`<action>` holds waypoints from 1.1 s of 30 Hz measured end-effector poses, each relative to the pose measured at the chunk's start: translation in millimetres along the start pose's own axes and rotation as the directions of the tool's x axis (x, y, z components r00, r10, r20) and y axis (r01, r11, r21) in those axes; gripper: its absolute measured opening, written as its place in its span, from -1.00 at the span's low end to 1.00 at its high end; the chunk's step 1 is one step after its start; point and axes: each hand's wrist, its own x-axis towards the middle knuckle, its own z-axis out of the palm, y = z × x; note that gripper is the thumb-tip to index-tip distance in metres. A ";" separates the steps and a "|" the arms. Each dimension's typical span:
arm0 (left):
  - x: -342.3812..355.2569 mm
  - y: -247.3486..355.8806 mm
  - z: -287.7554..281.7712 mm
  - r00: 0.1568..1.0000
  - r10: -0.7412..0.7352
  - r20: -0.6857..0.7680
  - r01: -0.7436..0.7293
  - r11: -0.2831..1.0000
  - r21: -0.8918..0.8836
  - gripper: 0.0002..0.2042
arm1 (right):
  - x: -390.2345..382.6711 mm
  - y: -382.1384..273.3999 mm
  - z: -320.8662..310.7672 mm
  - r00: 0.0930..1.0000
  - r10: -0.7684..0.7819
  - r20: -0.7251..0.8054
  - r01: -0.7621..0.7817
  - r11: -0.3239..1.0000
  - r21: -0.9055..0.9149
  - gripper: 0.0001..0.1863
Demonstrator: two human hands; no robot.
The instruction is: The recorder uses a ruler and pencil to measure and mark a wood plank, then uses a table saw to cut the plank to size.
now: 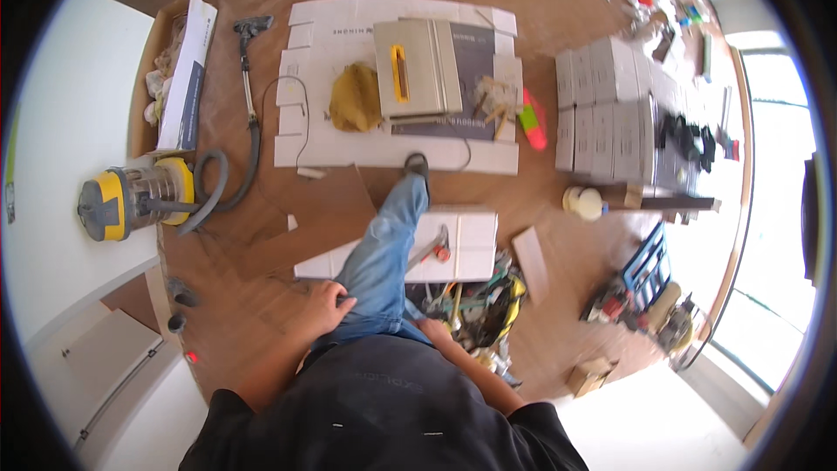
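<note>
I look down at my own body, standing on a wooden floor (261, 235). My left hand (327, 307) rests on the hip of my blue jeans (384, 253), fingers curled against the cloth. My right hand (433, 330) hangs by my right hip, mostly hidden behind my dark shirt. One leg is stepped forward, its dark shoe (417, 163) at the edge of flattened white cardboard (314, 61). Neither hand holds anything that I can see.
A grey table saw (417, 68) with a yellow guard and a mustard cloth (355, 98) sit on the cardboard. A yellow vacuum cleaner (131, 196) with hose lies left. Stacked white boxes (610, 105) stand right. A tool bag (484, 305) and a white board (462, 249) lie near my feet.
</note>
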 end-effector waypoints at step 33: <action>364.9 -205.7 203.1 0.550 -0.796 -0.252 0.633 0.595 -0.495 -0.70 | 567.1 -38.1 -599.4 0.906 -0.372 -0.200 0.088 0.629 -0.772 -0.55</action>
